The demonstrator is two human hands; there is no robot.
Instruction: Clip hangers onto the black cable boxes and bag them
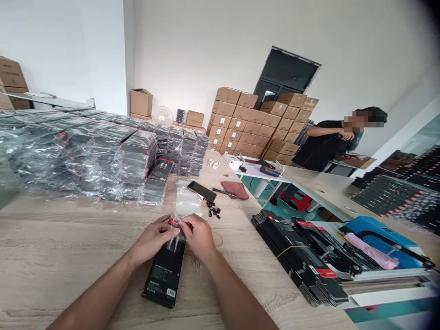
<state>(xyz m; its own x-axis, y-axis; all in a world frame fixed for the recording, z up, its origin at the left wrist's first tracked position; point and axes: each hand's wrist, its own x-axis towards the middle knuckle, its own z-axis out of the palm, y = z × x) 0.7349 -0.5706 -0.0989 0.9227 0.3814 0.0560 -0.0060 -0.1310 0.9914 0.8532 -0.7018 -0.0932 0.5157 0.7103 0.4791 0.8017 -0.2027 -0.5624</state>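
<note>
A slim black box [163, 277] with white print and a barcode lies slanted on the wooden table in front of me. My left hand [154, 239] grips its far end from the left, thumb on the upper face and fingers along the edge. From the right, my right hand [198, 236] pinches at the same far end, beside a small red part. The fingers hide much of that end, so how the flap stands cannot be seen. Just beyond my hands are clear plastic sleeves [187, 201], a dark phone [202, 191] and several small black pieces [215, 212].
Plastic-wrapped stacks of black boxes [103, 156] line the left. A rubber-banded bundle of flat black cartons [295, 256] sits at right, near a blue case [381, 238]. A brown cloth [235, 190] lies beyond the phone. Another person [325, 142] stands at back right.
</note>
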